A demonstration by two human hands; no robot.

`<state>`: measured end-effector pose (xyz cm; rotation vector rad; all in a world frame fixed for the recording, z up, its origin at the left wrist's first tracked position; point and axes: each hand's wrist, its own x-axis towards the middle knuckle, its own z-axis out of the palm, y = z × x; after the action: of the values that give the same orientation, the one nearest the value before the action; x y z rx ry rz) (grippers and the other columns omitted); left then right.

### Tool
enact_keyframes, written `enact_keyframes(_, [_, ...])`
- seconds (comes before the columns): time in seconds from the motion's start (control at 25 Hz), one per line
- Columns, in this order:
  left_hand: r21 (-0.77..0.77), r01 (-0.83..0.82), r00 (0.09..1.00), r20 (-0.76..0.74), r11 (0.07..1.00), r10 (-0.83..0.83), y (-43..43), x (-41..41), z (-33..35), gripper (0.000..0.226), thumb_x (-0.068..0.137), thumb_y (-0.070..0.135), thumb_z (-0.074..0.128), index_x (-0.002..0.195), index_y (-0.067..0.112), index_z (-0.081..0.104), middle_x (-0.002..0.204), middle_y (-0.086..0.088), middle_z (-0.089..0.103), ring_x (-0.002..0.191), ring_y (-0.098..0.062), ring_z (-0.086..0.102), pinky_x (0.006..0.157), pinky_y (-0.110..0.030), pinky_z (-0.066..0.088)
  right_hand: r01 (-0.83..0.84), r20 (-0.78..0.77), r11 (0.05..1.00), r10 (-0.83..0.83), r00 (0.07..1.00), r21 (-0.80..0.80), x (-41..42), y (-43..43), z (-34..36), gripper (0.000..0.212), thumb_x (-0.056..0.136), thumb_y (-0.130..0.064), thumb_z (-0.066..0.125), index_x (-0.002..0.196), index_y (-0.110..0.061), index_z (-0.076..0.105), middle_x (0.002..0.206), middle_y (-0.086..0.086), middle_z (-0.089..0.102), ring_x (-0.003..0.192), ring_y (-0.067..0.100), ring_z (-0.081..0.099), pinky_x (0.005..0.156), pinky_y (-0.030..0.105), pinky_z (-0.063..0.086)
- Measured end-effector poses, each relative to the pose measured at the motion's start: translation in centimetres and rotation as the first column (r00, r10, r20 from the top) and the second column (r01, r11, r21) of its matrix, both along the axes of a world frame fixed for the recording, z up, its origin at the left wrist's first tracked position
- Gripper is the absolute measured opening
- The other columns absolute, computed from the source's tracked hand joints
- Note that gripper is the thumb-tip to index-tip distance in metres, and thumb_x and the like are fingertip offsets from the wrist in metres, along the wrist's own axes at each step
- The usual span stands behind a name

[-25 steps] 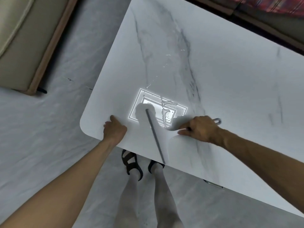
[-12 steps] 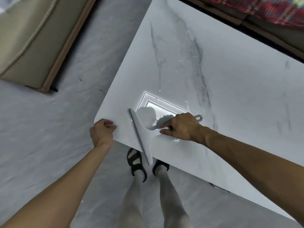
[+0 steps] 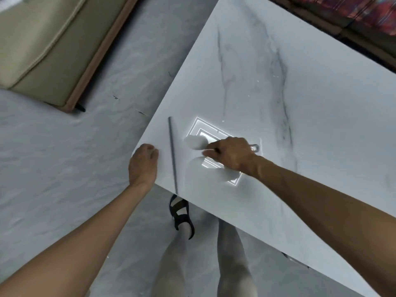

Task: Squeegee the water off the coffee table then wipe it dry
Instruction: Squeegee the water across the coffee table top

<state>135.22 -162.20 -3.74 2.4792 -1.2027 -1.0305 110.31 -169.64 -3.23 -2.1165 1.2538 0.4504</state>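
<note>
A white marble coffee table (image 3: 300, 116) fills the right of the view. A white squeegee (image 3: 182, 155) lies on it near the left corner, its grey blade running along the near-left edge. My right hand (image 3: 231, 155) grips the squeegee's handle, whose metal loop pokes out behind my wrist. My left hand (image 3: 143, 161) rests on the table's corner, fingers curled over the edge. A few small water drops glint farther up the top. A bright ceiling-light reflection sits under my right hand.
A beige sofa (image 3: 42, 43) with a wooden base stands at the upper left across grey floor. Dark wooden furniture with red plaid fabric (image 3: 364, 11) runs along the table's far side. My legs and a black sandal (image 3: 181, 215) are just below the table edge.
The squeegee has swept left across the table toward the corner by my left hand, and the streaks and drops near the reflection are gone.
</note>
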Motion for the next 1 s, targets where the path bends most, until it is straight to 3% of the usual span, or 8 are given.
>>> enact_keyframes(0.12, [0.078, 0.132, 0.991, -0.019, 0.988, -0.131, -2.5, -4.2, -0.3, 0.038, 0.095, 0.025, 0.051, 0.131, 0.012, 0.049, 0.135, -0.006, 0.052, 0.122, -0.025, 0.051, 0.103, -0.039, 0.041, 0.177, -0.076, 0.983, -0.180, 0.981, -0.041, -9.9, -2.1, 1.0, 0.045, 0.090, -0.071, 0.031, 0.119, -0.051, 0.060, 0.112, -0.007, 0.071, 0.107, 0.023, 0.063, 0.084, 0.034, 0.046])
enact_keyframes(0.24, [0.119, 0.170, 0.983, -0.085, 0.978, -0.160, -5.0, -9.0, -0.1, 0.041, 0.091, 0.020, 0.056, 0.130, 0.012, 0.048, 0.134, -0.008, 0.051, 0.119, -0.028, 0.052, 0.100, -0.039, 0.044, 0.266, -0.198, 0.959, -0.280, 0.939, -0.095, -19.3, -2.7, 2.8, 0.051, 0.088, -0.074, 0.028, 0.115, -0.048, 0.062, 0.105, -0.006, 0.072, 0.099, 0.024, 0.064, 0.079, 0.034, 0.047])
enact_keyframes(0.4, [0.137, -0.075, 0.986, -0.139, 0.988, 0.094, -7.9, -13.3, 0.7, 0.034, 0.088, 0.015, 0.054, 0.121, 0.018, 0.054, 0.120, -0.008, 0.062, 0.102, -0.027, 0.059, 0.084, -0.032, 0.048, 0.275, -0.252, 0.942, -0.318, 0.914, -0.192, -25.6, -4.0, 5.2, 0.055, 0.087, -0.075, 0.022, 0.102, -0.044, 0.065, 0.082, -0.008, 0.070, 0.079, 0.023, 0.063, 0.067, 0.033, 0.045])
enact_keyframes(0.52, [0.058, -0.242, 0.960, -0.129, 0.968, 0.248, -8.2, -13.5, 0.8, 0.031, 0.089, 0.008, 0.049, 0.118, 0.018, 0.057, 0.116, -0.005, 0.063, 0.099, -0.024, 0.059, 0.086, -0.031, 0.049, 0.235, -0.131, 0.960, -0.255, 0.958, -0.155, -21.4, -7.7, 4.8, 0.055, 0.088, -0.073, 0.023, 0.104, -0.040, 0.064, 0.081, -0.007, 0.070, 0.081, 0.025, 0.063, 0.067, 0.034, 0.042])
enact_keyframes(0.72, [-0.087, -0.495, 0.869, -0.041, 0.865, 0.493, -8.1, -10.0, 0.9, 0.028, 0.088, 0.005, 0.048, 0.110, 0.014, 0.062, 0.112, -0.003, 0.067, 0.095, -0.018, 0.058, 0.086, -0.026, 0.043, -0.071, 0.037, 0.992, 0.075, 0.996, -0.102, -5.3, -13.7, 1.1, 0.046, 0.093, -0.065, 0.033, 0.094, -0.032, 0.064, 0.092, 0.005, 0.069, 0.091, 0.030, 0.062, 0.068, 0.032, 0.033])
enact_keyframes(0.84, [0.012, -0.399, 0.917, 0.016, 0.917, 0.399, -8.1, -8.8, 1.3, 0.031, 0.088, 0.009, 0.048, 0.118, 0.013, 0.053, 0.118, -0.009, 0.063, 0.093, -0.023, 0.054, 0.081, -0.028, 0.040, -0.172, 0.053, 0.979, 0.178, 0.983, -0.107, -1.0, -14.0, -0.2, 0.043, 0.094, -0.061, 0.035, 0.090, -0.029, 0.063, 0.093, 0.008, 0.068, 0.090, 0.031, 0.062, 0.068, 0.032, 0.031])
enact_keyframes(1.0, [0.121, -0.137, 0.990, -0.011, 0.983, 0.140, -10.0, -10.2, 1.2, 0.040, 0.088, 0.011, 0.056, 0.127, 0.014, 0.046, 0.125, -0.009, 0.058, 0.101, -0.027, 0.055, 0.081, -0.030, 0.042, -0.037, 0.055, 0.988, 0.045, 0.997, -0.147, -7.0, -15.3, -0.9, 0.045, 0.094, -0.063, 0.031, 0.094, -0.031, 0.063, 0.093, 0.007, 0.068, 0.092, 0.031, 0.063, 0.069, 0.033, 0.036])
